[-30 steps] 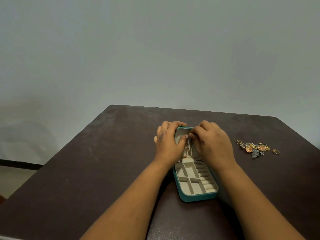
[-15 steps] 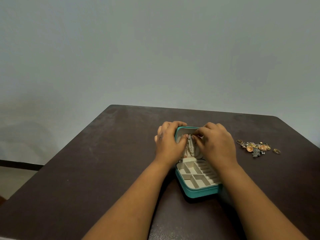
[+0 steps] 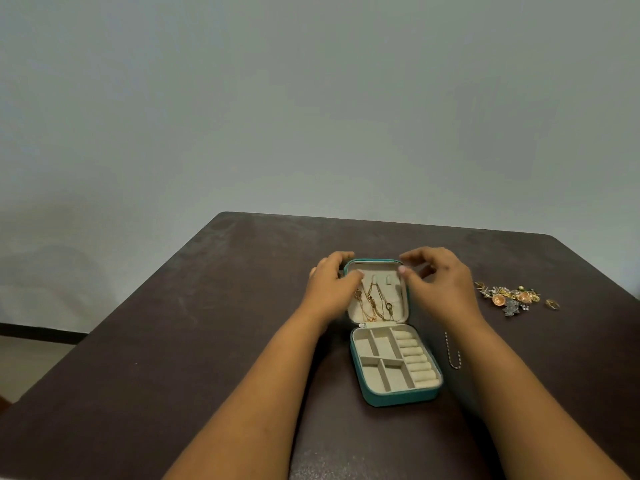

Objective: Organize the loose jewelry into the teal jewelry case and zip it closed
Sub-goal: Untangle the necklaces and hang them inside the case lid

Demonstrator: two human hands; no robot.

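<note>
The teal jewelry case (image 3: 398, 398) lies open on the dark table (image 3: 207, 341), its beige compartments bare. Gold necklaces (image 3: 375, 303) hang inside the raised lid (image 3: 372, 263). My left hand (image 3: 330, 287) rests against the lid's left edge, fingers curled around it. My right hand (image 3: 438, 277) hovers by the lid's right edge with fingers spread and nothing in it. A thin silver chain (image 3: 452, 351) lies on the table right of the case. A pile of loose jewelry (image 3: 510, 297) and a gold ring (image 3: 552, 304) sit farther right.
A plain grey wall (image 3: 311, 116) stands behind the table. The table's left edge drops to the floor (image 3: 27, 362) at the lower left. The loose pile lies close to the table's right edge.
Both hands have drawn apart from the middle of the lid, uncovering the gold necklaces. My right hand has lifted off and opened.
</note>
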